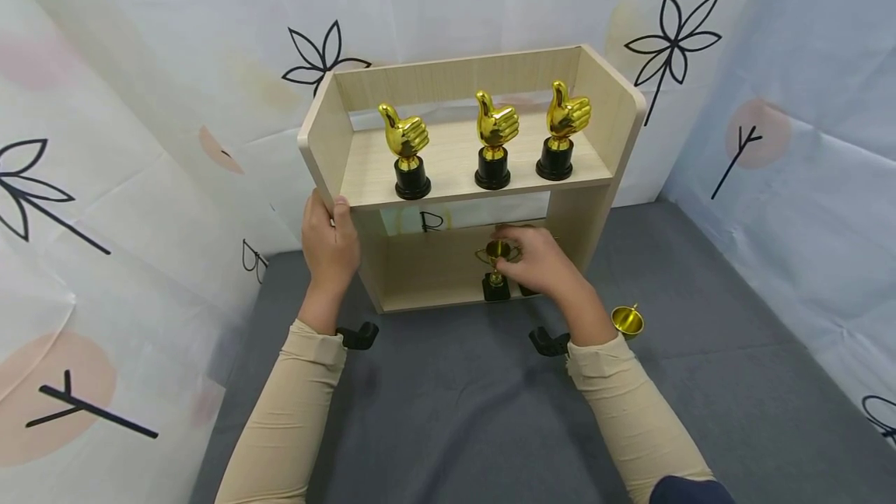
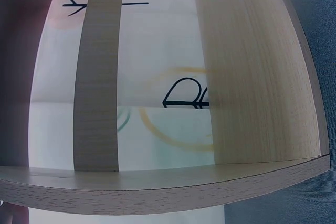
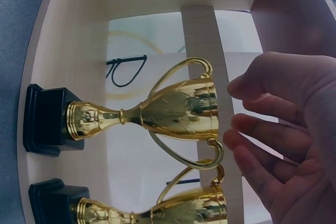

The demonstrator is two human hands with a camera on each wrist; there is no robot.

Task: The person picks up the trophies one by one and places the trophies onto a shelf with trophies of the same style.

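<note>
A small wooden shelf unit (image 1: 602, 111) is shown standing on a grey cloth surface (image 1: 455, 411) before a white backdrop printed with black leaf motifs (image 1: 175, 61). Three gold thumbs-up trophies (image 1: 493, 138) on black bases are set in a row on the upper shelf. The left hand (image 1: 329, 243) is seen gripping the front edge of the unit's left side panel, fingers curled round the board. On the lower shelf a gold two-handled cup trophy (image 3: 176, 111) stands upright on its black base (image 3: 47, 119); a second, similar cup trophy (image 3: 184, 205) stands just beside it. The right hand (image 3: 286, 140) is held at the rim of the first cup, the fingers (image 3: 262, 85) loosely extended and slightly apart; no grasp is visible, and contact with the rim cannot be determined. A further gold cup (image 1: 628, 320) lies on the cloth near the right forearm, outside the shelf unit.
</note>
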